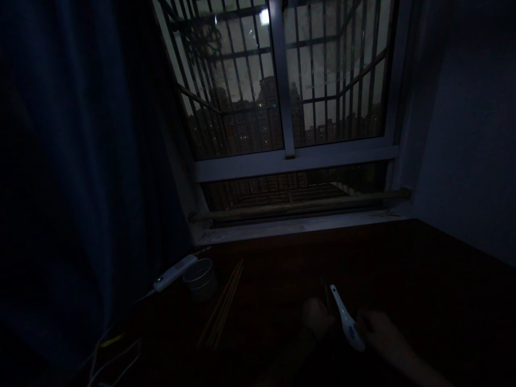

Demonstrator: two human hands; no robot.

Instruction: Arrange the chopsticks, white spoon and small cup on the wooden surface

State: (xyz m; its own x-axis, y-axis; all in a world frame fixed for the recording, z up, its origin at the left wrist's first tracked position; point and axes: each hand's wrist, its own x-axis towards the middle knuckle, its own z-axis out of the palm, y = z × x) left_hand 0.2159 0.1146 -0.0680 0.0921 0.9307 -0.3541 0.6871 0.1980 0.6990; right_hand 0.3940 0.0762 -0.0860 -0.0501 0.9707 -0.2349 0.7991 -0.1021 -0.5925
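Since it's super dark in here, the white spoon [345,317] is pretty much the easiest thing to spot on the table [278,274]. It's sitting between the two hands, handle angled up toward the window [288,107], bowl end nearer the person, with a blue mark in the bowl. Left hand [318,317] is just to the left of it, fingers looking curled in, and there's a thin dark sliver [325,295] poking up right by the fingers. Too murky to say what that is, and I honestly can't tell if the hand is clamped on it or just next to it. Right hand [377,328] comes in from the lower right, fingers bent, tips right beside the spoon's bowl. Can't tell if they're actually gripping it or only close, the shadow eats the gap.

Over to the left, well apart from the hands, a bunch of thin sticks [223,306] lies at a slant, bunched tighter at the window end and fanned out a bit at the near end. Just left of those is a cup [200,277], see-through or greyish, and right by it a white bar [175,272] with a tiny green light. White cords [128,366] tangle at the bottom left near a yellow strip [112,340]. Blue curtain [76,161] down the left side, plain wall [467,145] on the right, and a pole [298,207] running across low in front of the glass. Outside there are bars and dim buildings with a few lit windows.
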